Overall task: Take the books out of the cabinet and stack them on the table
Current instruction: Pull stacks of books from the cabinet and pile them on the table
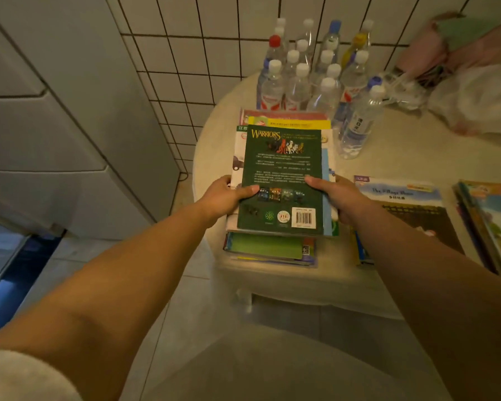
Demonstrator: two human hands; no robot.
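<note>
Green and glossy, the paperback point(282, 180) I am watching lies back cover up on top of a bundle of books point(272, 247), with "WARRIORS" in gold letters at its far left corner, a row of painted cats beside the title, blocks of small white print too fine to read, and a white barcode panel at its near right corner. Both hands are gripping this bundle over the near edge of the round cream table point(388, 157). The left hand point(223, 198) is clasping the left side, thumb lying flat across the green cover; the right hand point(337, 198) is clasping the right side, thumb likewise on top, fingers curling out of sight underneath. Beneath the grip, thinner books are sticking out toward me, one with a green cover and a small QR code at its corner. Just beyond the grip, a yellow and a red cover are peeking out from under the bundle's far end; whether they are part of it or lying on the table I cannot tell. Right of the right hand, a picture book point(405, 204) with a blue title band is lying flat, its lettering too blurred to read, and further right another pile of thin books point(489, 227) is sitting. Beyond the grip, a cluster of clear water bottles point(304, 70) is standing, some showing red and white labels.
</note>
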